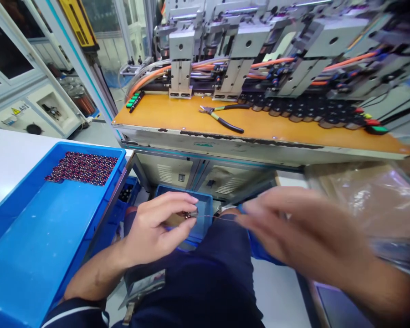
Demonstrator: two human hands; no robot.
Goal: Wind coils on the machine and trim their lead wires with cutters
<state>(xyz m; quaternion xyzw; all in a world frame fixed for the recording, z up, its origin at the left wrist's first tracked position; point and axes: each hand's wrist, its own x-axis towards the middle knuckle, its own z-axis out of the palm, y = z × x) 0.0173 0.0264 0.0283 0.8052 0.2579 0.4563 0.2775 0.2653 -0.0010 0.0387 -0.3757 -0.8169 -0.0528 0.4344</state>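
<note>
My left hand (pixel 157 228) is over my lap, its thumb and fingers closed on a small wire-wound part (pixel 189 214) with dark and coppery spots. From that part a thin copper wire (pixel 214 217) runs rightward to the fingertips of my right hand (pixel 290 223). Motion blurs the right hand, but its thumb and fingers look pinched together at the wire's end. Most of the part is hidden by my left fingers.
To the left, a blue tray (pixel 37 228) holds rows of small red-and-dark parts (pixel 85 167). Cutting pliers (pixel 222 116) and several black cylindrical pieces (pixel 300 109) lie on the orange bench (pixel 157 114) before the machine (pixel 181 59). A blue bin (pixel 205 205) sits below; plastic-wrapped cardboard (pixel 369 196) is right.
</note>
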